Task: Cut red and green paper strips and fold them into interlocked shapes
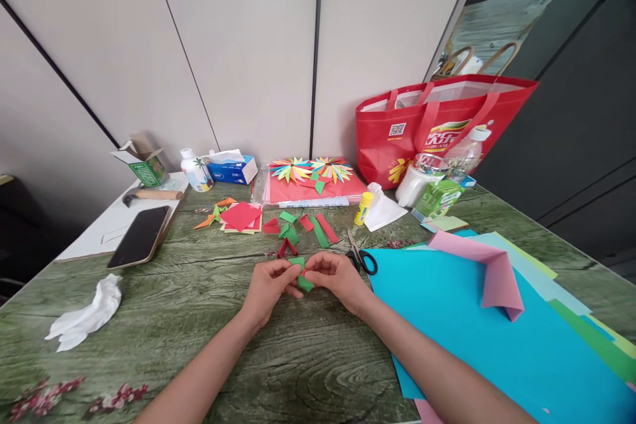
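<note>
My left hand (269, 286) and my right hand (338, 279) meet above the table, both pinching a small folded green paper piece (305, 283). A bit of red shows at the right fingertips, too small to make out. Just beyond the fingers lie a folded red paper piece (287, 248), green folded pieces (289, 233), a green strip (318, 232) and a red strip (327, 228). Black-handled scissors (366, 260) rest beside my right hand. Past them stands a yellow glue stick (364, 209).
Blue paper sheets (432, 318) with a folded pink sheet (489, 268) cover the right side. A phone (140, 236), a hammer (154, 194) and a crumpled tissue (87, 315) lie left. Paper stars (293, 170), a tissue pack (231, 167) and a red bag (387, 139) stand along the back.
</note>
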Action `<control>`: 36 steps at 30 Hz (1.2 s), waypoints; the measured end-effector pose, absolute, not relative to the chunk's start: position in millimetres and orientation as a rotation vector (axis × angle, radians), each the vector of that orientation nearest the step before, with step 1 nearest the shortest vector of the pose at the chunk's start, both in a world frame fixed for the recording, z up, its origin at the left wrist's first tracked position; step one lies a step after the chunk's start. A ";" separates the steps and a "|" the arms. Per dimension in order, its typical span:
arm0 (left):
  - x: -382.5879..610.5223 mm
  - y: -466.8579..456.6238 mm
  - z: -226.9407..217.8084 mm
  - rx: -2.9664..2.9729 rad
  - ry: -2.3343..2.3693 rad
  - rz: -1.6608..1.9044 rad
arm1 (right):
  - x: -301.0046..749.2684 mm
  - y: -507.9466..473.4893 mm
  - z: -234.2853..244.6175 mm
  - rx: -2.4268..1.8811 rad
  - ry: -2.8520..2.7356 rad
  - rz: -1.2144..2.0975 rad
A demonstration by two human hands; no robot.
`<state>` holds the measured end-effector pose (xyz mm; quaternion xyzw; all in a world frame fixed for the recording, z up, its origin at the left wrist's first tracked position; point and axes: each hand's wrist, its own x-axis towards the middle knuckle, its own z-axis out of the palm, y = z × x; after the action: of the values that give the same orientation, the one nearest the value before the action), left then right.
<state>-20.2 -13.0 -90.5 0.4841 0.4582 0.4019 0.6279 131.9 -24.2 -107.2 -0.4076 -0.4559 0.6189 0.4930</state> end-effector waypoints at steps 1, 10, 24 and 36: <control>-20.1 -13.2 -91.0 1.105 1.044 0.919 | 132.5 -24.1 -108.3 -0.982 -1.095 1.520; -23.4 -8.9 -88.3 0.886 0.909 0.824 | 136.1 -22.7 -107.0 -0.921 -1.001 1.681; -29.3 -1.9 -101.0 0.650 0.829 0.733 | 139.1 -22.4 -104.4 -0.888 -1.177 1.629; -25.9 -5.3 -98.8 0.730 0.864 0.758 | 135.1 -23.5 -102.8 -0.954 -1.200 1.537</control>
<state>-25.9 -5.3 -98.8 0.3375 0.3994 0.3503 0.7771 135.1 -23.5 -102.8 -0.3888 -0.4888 0.6264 0.4665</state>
